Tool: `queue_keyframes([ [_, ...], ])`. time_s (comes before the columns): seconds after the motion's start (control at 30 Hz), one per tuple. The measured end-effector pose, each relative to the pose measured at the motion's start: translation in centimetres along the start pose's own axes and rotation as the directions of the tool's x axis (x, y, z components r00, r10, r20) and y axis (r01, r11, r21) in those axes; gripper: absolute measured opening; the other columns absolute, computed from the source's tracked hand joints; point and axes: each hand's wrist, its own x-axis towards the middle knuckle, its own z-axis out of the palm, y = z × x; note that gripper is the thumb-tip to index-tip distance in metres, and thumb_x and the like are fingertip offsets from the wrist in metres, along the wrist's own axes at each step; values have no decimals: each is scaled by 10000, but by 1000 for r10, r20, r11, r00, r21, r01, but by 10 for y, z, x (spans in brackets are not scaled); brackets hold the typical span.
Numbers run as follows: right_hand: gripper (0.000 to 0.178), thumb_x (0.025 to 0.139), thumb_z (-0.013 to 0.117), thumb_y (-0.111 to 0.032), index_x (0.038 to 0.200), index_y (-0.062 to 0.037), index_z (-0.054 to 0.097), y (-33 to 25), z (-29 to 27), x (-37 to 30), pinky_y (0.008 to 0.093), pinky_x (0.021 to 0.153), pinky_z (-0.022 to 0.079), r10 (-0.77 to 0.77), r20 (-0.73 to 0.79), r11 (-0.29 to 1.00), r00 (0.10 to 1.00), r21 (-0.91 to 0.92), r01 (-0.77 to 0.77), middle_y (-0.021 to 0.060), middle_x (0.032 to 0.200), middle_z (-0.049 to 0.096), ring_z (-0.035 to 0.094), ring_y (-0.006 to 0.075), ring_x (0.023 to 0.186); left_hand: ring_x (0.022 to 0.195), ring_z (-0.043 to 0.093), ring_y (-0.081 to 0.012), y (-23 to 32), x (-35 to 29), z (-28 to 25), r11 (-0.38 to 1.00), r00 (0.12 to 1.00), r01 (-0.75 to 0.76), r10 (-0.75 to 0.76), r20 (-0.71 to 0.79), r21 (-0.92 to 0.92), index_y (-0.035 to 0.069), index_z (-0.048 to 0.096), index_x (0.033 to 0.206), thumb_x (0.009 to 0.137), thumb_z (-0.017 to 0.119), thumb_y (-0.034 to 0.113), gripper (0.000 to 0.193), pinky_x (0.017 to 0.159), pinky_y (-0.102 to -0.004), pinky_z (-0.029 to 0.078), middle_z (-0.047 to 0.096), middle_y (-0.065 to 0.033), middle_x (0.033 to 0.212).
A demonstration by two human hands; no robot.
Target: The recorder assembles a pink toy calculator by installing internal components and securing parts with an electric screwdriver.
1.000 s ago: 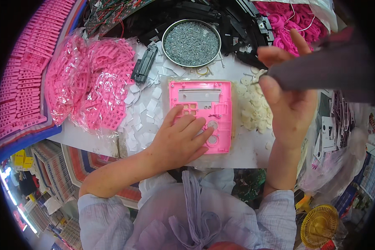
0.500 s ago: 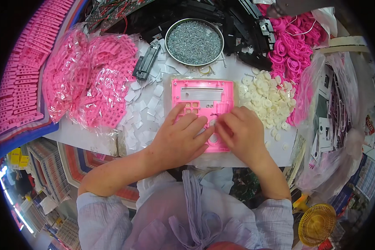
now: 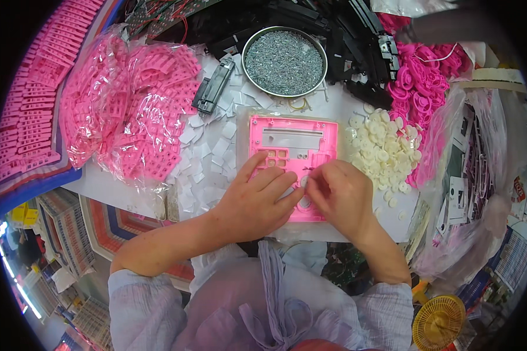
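A pink plastic casing point(image 3: 328, 137) with a long slot, square holes and round openings lies on a clear plastic bag point(image 3: 243, 131) in front of me. My left hand point(image 3: 260, 199) rests over the casing's left side, fingers spread apart, holding nothing. Over the right side, beside the round openings, my right hand point(image 3: 344, 193) has its thumb and fingertips pinched together. Whatever is between those fingertips is hidden or too small to name. A small dark mark shows on the casing by the right fingertips. The hands cover much of the casing's lower half.
Beyond the casing stands a round metal dish point(image 3: 284, 63) of screws, with a black plastic part point(image 3: 214, 86) left of it. White pieces point(image 3: 216, 146) and bagged pink parts point(image 3: 152, 111) lie left. Cream discs point(image 3: 386, 146) and magenta parts point(image 3: 421, 82) lie right.
The whole view has shifted, so the casing and table things sit slightly lower and further right. Both hands keep nearly the same place on the casing; the right stays pinched.
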Motion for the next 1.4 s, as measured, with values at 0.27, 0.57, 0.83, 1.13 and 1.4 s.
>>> queue_keyframes([
  [0.27, 115, 754, 749, -69, 802, -63, 645, -2, 6, -6, 368, 530, 484, 23, -20, 998, 1000, -58, -25, 84, 719, 614, 621, 268, 621, 1007, 606, -213, -2, -4, 5, 1000, 998, -4, 4, -62, -13, 138, 676, 1111, 768, 713, 195, 350, 1116, -527, 336, 592, -52, 1112],
  [0.57, 109, 751, 766, -63, 819, -62, 681, 2, 0, -3, 351, 538, 491, 34, 34, 999, 999, 18, -35, 77, 724, 622, 628, 249, 618, 1019, 612, -196, -2, -5, 9, 998, 992, 0, -7, -126, -55, 119, 698, 1048, 748, 723, 172, 306, 1140, -521, 312, 595, -44, 1082],
  [0.83, 366, 733, 765, -90, 1090, -71, 691, -4, -7, -21, 351, 636, 499, -224, 156, 945, 962, -204, 254, 54, 984, 605, 575, 246, 764, 1042, 596, -218, -7, -10, 10, 995, 985, -39, 22, -173, -94, 54, 686, 985, 752, 667, 168, 261, 1100, -508, 374, 630, -78, 1078],
  [1.13, 489, 744, 635, -99, 1224, -11, 647, -14, -16, -21, 341, 642, 503, -176, 358, 900, 917, -320, 297, 79, 1079, 591, 567, 251, 876, 992, 619, -220, -7, -10, 9, 996, 985, -41, 27, -172, -77, 65, 689, 974, 714, 716, 143, 273, 1087, -489, 390, 624, -71, 1128],
  [1.4, 453, 753, 658, -108, 1199, -26, 663, -11, -14, -21, 342, 663, 512, -141, 323, 926, 936, -292, 240, 69, 1064, 601, 579, 250, 880, 1024, 605, -222, -5, -7, 8, 996, 992, -23, 13, -122, -81, 78, 677, 994, 726, 706, 135, 276, 1075, -493, 403, 626, -60, 1153],
])
